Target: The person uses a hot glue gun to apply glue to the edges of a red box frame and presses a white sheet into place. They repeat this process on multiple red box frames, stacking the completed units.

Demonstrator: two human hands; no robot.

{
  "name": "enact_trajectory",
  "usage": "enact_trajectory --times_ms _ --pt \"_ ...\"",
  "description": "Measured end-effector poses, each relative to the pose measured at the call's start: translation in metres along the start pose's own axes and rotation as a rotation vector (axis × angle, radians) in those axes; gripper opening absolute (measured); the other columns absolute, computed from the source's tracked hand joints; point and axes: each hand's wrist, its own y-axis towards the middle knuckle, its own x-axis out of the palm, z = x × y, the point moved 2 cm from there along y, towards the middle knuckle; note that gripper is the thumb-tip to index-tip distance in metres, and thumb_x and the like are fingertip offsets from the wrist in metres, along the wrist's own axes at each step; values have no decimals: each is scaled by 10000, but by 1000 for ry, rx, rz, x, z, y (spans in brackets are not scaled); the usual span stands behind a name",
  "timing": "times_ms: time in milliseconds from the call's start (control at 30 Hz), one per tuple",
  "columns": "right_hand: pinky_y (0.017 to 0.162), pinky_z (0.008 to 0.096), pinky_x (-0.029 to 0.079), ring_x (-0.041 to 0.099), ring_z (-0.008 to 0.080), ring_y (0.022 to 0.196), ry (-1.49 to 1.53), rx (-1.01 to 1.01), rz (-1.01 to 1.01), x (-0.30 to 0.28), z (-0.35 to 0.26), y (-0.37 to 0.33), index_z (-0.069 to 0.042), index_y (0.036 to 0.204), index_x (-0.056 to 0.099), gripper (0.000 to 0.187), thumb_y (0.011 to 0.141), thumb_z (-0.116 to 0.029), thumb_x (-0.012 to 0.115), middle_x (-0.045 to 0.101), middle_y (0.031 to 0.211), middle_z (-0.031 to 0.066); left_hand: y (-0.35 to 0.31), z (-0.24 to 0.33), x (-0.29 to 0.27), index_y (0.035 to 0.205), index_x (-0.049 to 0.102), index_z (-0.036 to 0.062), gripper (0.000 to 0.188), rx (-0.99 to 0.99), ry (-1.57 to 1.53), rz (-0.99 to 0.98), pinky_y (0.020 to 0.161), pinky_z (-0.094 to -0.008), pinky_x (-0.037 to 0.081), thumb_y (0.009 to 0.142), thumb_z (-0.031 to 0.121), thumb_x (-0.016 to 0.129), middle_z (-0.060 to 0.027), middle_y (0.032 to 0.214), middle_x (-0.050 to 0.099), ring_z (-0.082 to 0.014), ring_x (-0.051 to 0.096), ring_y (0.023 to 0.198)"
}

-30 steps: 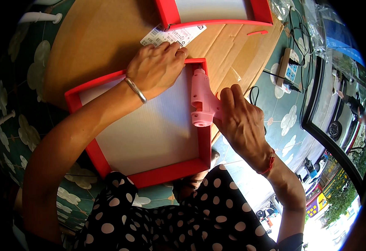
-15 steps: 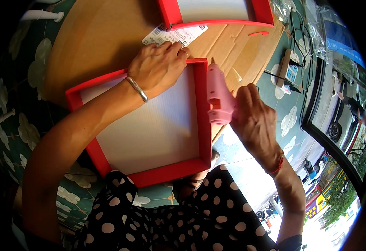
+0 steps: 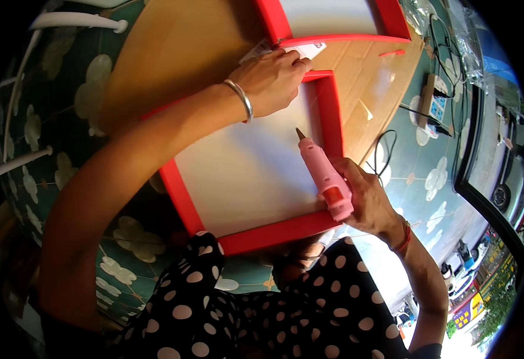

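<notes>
A shallow red box (image 3: 332, 113) with a whitish inner base lies tilted between my knees and a cardboard surface (image 3: 172, 66). My left hand (image 3: 268, 82), a silver bangle at its wrist, reaches across the box. Its fingers bend over the far wall, closed on the rim; the fingertips are partly hidden. Wrapped round a pink hot glue gun (image 3: 320, 170) is my right hand (image 3: 367, 200), at the box's right wall. The gun's metal nozzle points up and left over the box's inside. Beyond my left fingers lies a white printed label sheet (image 3: 311, 50).
A second red box (image 3: 346, 40) stands at the far side on the cardboard. A small red strip (image 3: 392, 53) lies right of it. On the tiled floor at right are a power strip (image 3: 434, 106) with plugs and black cables. White bars rise at left.
The glue gun has moved from outside the right wall to over the box's inside, lower and with its nozzle tilted left. My left hand stays at the far wall as the view shifts.
</notes>
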Motion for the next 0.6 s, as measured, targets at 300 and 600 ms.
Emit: enact_trajectory --times_ms 300,600 --pt "759 438 523 602 433 911 -80 -94 38 4 10 3 15 1211 451 539 742 -172 640 556 1088 237 -117 -45 -90 1228 463 -16 402 -274 218 -400 855 -456 461 871 149 550 -200 1085 590 -392 566 989" --pt "673 282 533 627 168 864 -8 -50 609 -35 33 -31 -30 1275 442 456 936 -308 567 565 1121 124 -146 -44 -70 1268 450 -18 488 -266 256 -207 703 -484 469 834 146 599 -212 958 638 -413 603 805"
